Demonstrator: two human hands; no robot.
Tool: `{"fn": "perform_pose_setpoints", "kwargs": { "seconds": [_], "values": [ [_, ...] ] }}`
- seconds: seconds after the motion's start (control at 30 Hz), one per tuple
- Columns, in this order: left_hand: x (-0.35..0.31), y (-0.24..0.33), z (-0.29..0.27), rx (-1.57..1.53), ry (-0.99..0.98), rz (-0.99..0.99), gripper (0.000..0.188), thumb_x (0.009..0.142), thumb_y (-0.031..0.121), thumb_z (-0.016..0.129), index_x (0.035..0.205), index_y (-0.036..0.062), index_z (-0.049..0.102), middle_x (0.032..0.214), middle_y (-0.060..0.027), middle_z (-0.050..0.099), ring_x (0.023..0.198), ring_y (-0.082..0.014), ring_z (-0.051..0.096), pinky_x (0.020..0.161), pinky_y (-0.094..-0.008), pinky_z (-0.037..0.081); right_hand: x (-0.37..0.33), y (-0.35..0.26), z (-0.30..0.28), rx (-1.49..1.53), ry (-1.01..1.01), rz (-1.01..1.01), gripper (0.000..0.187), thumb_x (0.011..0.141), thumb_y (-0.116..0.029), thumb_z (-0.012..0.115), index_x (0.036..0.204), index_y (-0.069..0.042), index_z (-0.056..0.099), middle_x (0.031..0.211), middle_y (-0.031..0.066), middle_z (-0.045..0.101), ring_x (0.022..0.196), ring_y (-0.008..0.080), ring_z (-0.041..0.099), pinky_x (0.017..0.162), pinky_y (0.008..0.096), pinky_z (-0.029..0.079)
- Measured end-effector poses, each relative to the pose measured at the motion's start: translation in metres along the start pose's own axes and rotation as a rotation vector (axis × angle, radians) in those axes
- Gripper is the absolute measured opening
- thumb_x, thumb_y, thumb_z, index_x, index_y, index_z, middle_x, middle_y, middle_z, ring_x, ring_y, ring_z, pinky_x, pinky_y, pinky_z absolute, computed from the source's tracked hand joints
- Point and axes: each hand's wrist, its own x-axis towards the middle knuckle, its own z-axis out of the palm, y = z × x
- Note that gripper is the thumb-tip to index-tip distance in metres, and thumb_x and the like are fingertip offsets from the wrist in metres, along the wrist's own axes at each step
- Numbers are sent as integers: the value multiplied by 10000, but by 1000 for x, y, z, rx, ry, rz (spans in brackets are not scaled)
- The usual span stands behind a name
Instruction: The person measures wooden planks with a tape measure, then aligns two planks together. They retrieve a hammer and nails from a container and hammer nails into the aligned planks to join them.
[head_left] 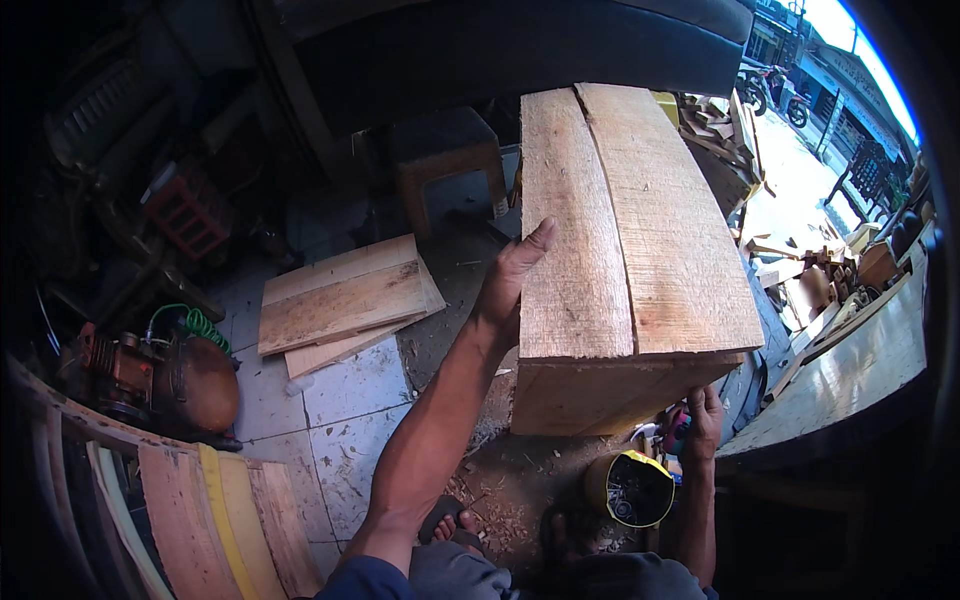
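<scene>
In front of me is a box-shaped piece of rough pale boards. Its top has two boards with a dark seam between them, and a front board hangs down from the near edge. My left hand grips the left edge, thumb lying on top and the other fingers hidden behind the wood. At the near right corner, my right hand has its fingers curled up against the lower edge of the front board. The inside of the piece is out of sight.
Loose boards lie on the tiled floor at left, near a rusty compressor. A yellow-rimmed bucket stands by my feet among shavings. Behind are a stool and a dark padded surface. Wood scraps pile up at right.
</scene>
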Motion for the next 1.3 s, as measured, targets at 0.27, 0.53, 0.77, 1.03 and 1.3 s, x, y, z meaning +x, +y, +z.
{"fn": "perform_pose_setpoints", "kwargs": {
  "seconds": [0.27, 0.53, 0.77, 1.03, 1.3],
  "values": [
    [2, -3, 8, 14, 45, 41, 558, 1010, 398, 631, 1358, -29, 542, 1188, -128, 677, 1038, -192, 686, 904, -342, 563, 0, -6, -2, 0, -18, -1, 425, 1027, -398, 615, 1208, -16, 583, 650, 49, 609, 443, 115, 564, 411, 239, 412],
    [1, -2, 6, 15, 13, 15, 551, 1016, 401, 619, 1360, -22, 542, 1192, -123, 676, 1051, -189, 680, 912, -347, 560, 1, -1, -3, -9, -5, -22, 445, 1021, -405, 623, 1236, -18, 580, 672, 47, 619, 434, 117, 553, 408, 244, 407],
    [0, 0, -2, -10, -20, 1, 547, 1020, 401, 612, 1365, -17, 544, 1205, -117, 674, 1058, -188, 678, 916, -342, 558, 2, 2, -5, 37, -60, 17, 465, 1013, -409, 636, 1261, -19, 585, 735, 41, 642, 464, 109, 571, 408, 229, 397],
    [-1, -1, 13, -4, 32, 9, 530, 1026, 388, 601, 1366, -14, 539, 1209, -126, 670, 1054, -203, 682, 920, -348, 559, 1, 2, -5, 12, -7, -58, 470, 1015, -391, 635, 1296, -18, 578, 698, 51, 633, 445, 112, 561, 402, 226, 398],
    [4, -2, -2, -32, -54, 36, 551, 1051, 337, 538, 1446, -35, 444, 1289, -193, 632, 1161, -262, 661, 988, -406, 555, 3, 3, -8, 57, -64, -13, 478, 999, -390, 660, 1300, -28, 575, 665, 50, 630, 419, 123, 561, 385, 245, 401]
  ]
}}
